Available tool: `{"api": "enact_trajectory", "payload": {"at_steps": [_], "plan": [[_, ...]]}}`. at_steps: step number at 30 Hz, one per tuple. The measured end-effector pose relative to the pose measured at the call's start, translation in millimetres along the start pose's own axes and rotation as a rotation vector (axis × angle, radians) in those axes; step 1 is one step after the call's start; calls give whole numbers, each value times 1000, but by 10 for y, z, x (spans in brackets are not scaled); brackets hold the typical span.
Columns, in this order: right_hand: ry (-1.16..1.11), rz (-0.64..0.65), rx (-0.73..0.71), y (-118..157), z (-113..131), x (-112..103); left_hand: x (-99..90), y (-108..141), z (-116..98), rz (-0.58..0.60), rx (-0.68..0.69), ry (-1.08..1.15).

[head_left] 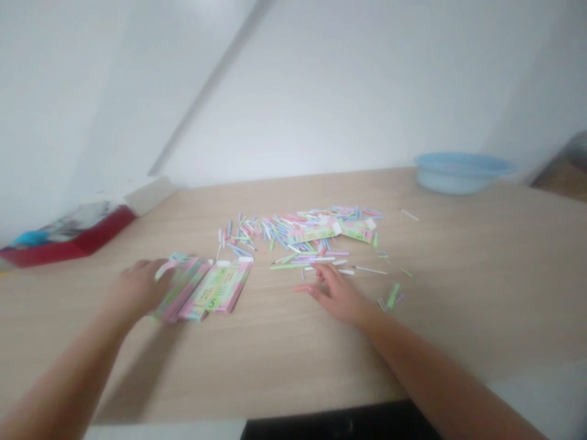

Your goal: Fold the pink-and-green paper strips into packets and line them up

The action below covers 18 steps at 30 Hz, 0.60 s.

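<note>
My left hand (145,284) is closed over the left edge of several flat pink-and-green printed packets (178,290), its fingertips partly hidden. Against these lie more such packets (223,287), marked with a 5 and with white tabs at their far ends. My right hand (338,294) hovers low over the table at the near edge of a heap of thin pastel sticks (279,232). Its thumb and fingers are apart, and I see nothing firmly between them. A small pinkish shape at its fingertips is too blurred to name. Two printed packets (314,233) rest on the heap.
A light blue basin (463,174) stands at the back right of the wooden table (458,275). At the left is a red-sided box (87,241) with mixed items inside. Loose sticks and a green piece (393,296) lie right of the heap. A white wall rises behind.
</note>
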State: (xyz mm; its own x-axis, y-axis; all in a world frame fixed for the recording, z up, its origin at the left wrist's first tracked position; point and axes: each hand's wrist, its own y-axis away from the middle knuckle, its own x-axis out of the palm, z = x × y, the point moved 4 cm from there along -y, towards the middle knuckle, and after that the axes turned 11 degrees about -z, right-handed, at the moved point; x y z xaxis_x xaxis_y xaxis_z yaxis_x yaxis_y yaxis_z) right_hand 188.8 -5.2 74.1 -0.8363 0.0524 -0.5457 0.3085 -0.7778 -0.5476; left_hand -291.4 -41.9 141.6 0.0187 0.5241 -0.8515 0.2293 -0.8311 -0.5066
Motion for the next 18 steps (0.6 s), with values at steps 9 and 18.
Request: {"api": "enact_trajectory", "payload": {"at_steps": [9,18], "plan": [[32,-5,0,-20,-37,-19,410,767,-1926,256,411,484],[378,-84,94,-519,-312,-596,668,1297,-2756,339,724,627]]}}
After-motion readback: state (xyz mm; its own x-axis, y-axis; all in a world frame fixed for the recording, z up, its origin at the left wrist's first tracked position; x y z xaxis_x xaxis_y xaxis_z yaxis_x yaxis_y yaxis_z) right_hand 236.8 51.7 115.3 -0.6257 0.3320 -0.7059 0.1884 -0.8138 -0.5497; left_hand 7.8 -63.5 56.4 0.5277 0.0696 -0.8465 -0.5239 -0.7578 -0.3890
